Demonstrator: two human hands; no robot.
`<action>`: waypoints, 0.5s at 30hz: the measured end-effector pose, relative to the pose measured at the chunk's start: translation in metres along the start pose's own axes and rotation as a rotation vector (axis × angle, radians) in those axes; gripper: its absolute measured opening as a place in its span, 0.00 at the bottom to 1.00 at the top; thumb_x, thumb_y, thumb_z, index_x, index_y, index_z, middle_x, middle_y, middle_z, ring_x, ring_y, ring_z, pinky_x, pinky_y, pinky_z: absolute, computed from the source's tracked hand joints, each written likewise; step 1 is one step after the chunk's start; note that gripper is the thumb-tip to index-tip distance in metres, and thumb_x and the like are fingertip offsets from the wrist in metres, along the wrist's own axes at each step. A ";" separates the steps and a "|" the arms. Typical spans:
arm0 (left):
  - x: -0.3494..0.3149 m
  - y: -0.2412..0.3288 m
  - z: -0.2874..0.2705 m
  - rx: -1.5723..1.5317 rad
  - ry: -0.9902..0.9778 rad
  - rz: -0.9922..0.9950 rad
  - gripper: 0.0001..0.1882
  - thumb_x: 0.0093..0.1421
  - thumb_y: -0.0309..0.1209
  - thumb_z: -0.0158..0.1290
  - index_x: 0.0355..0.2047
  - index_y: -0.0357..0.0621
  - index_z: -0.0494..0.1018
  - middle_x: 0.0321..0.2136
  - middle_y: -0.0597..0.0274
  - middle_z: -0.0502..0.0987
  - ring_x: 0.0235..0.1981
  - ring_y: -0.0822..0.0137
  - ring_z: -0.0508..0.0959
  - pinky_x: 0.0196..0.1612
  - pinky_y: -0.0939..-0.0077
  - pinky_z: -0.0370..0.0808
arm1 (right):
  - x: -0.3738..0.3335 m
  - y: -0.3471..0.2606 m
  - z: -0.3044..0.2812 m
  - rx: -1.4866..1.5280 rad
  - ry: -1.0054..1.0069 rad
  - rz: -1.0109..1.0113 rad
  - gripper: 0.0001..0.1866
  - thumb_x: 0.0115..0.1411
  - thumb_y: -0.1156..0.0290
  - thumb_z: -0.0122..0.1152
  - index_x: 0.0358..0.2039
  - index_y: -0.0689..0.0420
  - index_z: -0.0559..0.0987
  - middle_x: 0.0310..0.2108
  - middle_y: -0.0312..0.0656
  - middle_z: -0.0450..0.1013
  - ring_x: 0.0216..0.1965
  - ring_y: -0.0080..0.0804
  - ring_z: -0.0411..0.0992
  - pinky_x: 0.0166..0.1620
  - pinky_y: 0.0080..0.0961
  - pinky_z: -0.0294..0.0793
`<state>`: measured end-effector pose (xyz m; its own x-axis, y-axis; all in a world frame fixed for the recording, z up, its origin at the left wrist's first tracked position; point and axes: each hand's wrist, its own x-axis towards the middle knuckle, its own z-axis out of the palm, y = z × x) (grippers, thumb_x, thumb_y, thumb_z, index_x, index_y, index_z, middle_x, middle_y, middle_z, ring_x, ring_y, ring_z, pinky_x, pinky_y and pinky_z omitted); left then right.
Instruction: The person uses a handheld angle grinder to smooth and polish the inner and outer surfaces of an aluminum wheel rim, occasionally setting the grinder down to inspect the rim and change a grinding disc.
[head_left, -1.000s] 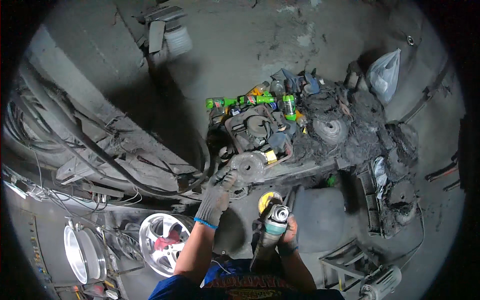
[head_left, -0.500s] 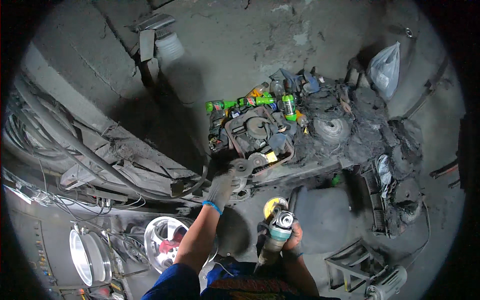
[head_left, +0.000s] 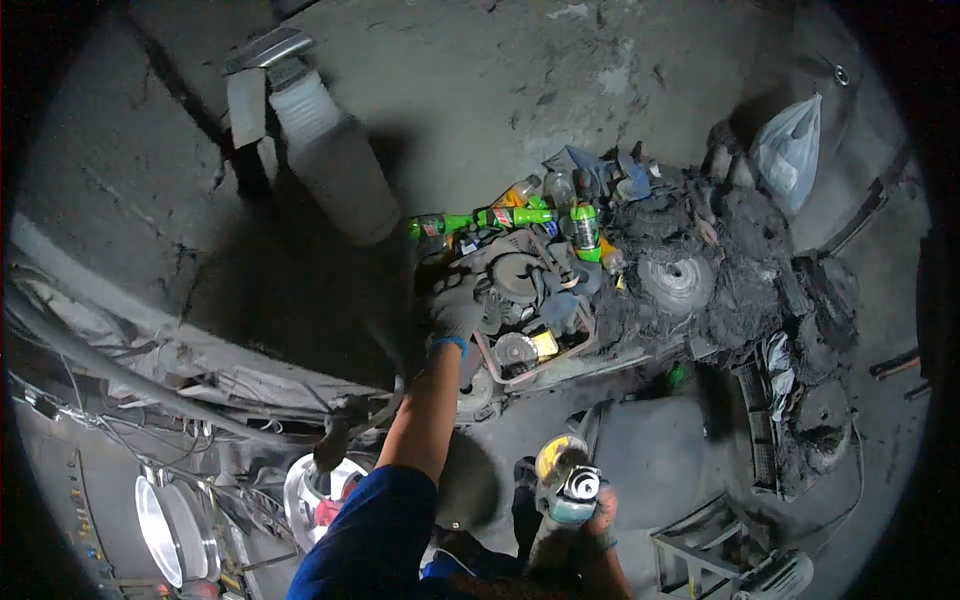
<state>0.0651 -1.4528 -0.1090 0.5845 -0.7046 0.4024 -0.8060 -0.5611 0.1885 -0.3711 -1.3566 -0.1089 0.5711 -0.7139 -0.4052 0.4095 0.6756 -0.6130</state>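
Observation:
My left hand (head_left: 458, 315), in a dusty grey glove with a blue cuff, reaches to the left side of a pinkish plastic basket (head_left: 530, 376). Its fingertips lie in dim light among worn grey discs, so whether it grips one I cannot tell. The basket holds several round abrasive discs, such as a grey disc (head_left: 515, 350) beside a yellow label. Low in front of me, my right hand (head_left: 603, 512) is closed round a teal angle grinder (head_left: 572, 512), its silver spindle facing up. A yellow round disc (head_left: 553, 456) sits close behind the grinder head; how it is attached is unclear.
Green plastic bottles (head_left: 515, 216) lie behind the basket. Dust-caked debris (head_left: 740, 250) fills the bench's right part, with a white bag (head_left: 788, 155) above. A dark stool seat (head_left: 655, 455), a metal frame (head_left: 710, 545) and silver wheel rims (head_left: 175, 530) stand lower down. Thick hoses run along the left.
My left hand has moved up and away from me into the basket's left side; the grey disc it carried is no longer distinct. The grinder in my right hand has come lower in view.

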 end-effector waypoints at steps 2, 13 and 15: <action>0.007 -0.009 0.013 0.110 -0.401 0.000 0.21 0.55 0.40 0.52 0.48 0.49 0.76 0.46 0.48 0.77 0.45 0.48 0.77 0.50 0.55 0.72 | -0.004 -0.002 0.003 0.013 -0.007 0.047 0.30 0.53 0.53 0.61 0.48 0.66 0.73 0.40 0.48 0.77 0.40 0.40 0.76 0.46 0.37 0.78; 0.006 -0.020 -0.024 -0.831 0.084 -0.350 0.17 0.61 0.37 0.53 0.48 0.43 0.75 0.42 0.53 0.79 0.42 0.60 0.77 0.46 0.70 0.72 | 0.000 -0.010 0.039 0.241 -0.153 0.048 0.31 0.55 0.48 0.61 0.48 0.62 0.74 0.42 0.47 0.77 0.41 0.41 0.77 0.46 0.40 0.79; 0.003 0.011 -0.040 -1.161 0.017 -0.588 0.15 0.64 0.35 0.51 0.47 0.40 0.75 0.41 0.60 0.78 0.42 0.65 0.75 0.46 0.74 0.71 | 0.000 -0.015 0.035 0.285 -0.224 0.067 0.31 0.55 0.48 0.62 0.48 0.62 0.74 0.42 0.46 0.77 0.41 0.41 0.77 0.46 0.40 0.79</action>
<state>0.0545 -1.4437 -0.0697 0.8809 -0.4732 0.0048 -0.0453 -0.0742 0.9962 -0.3523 -1.3606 -0.0756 0.7320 -0.6299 -0.2598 0.5300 0.7660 -0.3639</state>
